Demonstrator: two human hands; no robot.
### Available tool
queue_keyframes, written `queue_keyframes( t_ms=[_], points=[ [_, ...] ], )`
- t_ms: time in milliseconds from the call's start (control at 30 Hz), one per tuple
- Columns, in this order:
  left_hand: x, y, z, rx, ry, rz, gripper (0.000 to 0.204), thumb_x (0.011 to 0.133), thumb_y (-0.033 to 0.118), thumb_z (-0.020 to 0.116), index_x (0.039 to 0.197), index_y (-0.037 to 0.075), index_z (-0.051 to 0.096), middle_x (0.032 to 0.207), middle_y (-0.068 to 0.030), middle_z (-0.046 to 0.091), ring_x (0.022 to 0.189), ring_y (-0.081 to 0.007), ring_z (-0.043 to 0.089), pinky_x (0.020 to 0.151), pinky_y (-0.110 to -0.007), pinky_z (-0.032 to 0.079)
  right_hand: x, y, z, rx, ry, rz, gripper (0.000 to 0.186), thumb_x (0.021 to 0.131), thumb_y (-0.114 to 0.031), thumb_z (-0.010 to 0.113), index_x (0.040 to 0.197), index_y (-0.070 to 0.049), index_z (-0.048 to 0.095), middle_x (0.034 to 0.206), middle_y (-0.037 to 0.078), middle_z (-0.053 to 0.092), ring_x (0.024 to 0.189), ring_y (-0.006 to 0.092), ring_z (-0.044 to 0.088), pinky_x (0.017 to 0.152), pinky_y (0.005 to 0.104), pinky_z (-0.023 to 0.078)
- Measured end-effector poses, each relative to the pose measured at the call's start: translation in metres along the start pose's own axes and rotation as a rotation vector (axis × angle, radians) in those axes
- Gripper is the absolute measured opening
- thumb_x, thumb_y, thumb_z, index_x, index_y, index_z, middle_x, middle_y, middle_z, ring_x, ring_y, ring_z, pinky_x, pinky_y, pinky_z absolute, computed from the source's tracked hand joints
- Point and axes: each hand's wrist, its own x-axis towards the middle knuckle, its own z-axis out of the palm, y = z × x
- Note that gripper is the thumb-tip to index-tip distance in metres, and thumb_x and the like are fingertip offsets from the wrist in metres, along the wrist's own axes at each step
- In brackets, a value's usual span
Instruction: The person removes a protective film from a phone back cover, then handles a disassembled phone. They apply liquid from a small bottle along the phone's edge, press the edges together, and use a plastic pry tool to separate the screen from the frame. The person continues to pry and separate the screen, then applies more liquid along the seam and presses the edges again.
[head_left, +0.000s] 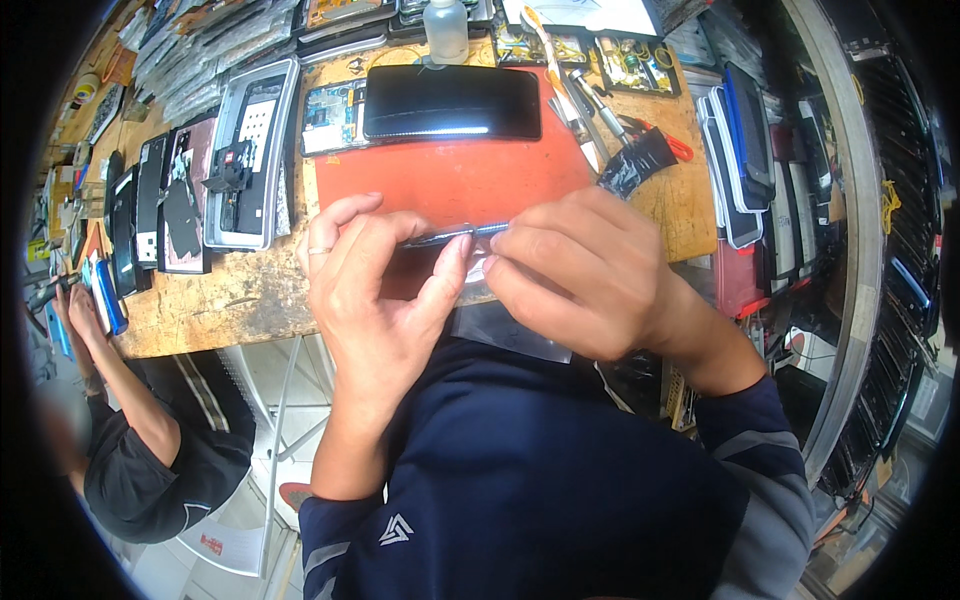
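Observation:
My left hand (370, 280) and my right hand (575, 275) pinch a thin dark piece (450, 236) with a silvery-blue stretch, held horizontally over the front of the red mat (400, 175); exactly what it is I cannot make out. Some clear plastic (475, 276) shows between my hands below it, and more plastic film (530, 335) hangs beneath my right hand. Beyond them, at the mat's back, a black-screened phone (450, 100) lies beside an opened device with a blue circuit board (330, 115).
A bottle (445, 35) stands at the back; tools (590, 110) and a black pouch (640, 160) lie right. Phone parts and a tray (250, 150) fill the left, stacked devices (735, 160) the right. A co-worker (150, 450) works at lower left, beside a metal stand.

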Motion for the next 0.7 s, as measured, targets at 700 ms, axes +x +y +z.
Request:
queue_keyframes(
  t_ms=[700],
  points=[
    [-0.0002, 0.0040, -0.0030, -0.047, -0.016, -0.037, 0.025, 0.078, 0.014, 0.092, 0.095, 0.008, 0.075, 0.090, -0.0055, 0.074, 0.112, -0.0343, 0.066, 0.101, -0.045, 0.047, -0.0026, 0.0012, 0.0017, 0.014, 0.018, -0.017, 0.020, 0.075, -0.007, 0.079, 0.093, 0.000, 0.072, 0.090, 0.009, 0.071, 0.078, 0.0222, 0.073, 0.064, 0.0312, 0.055]
  ],
)
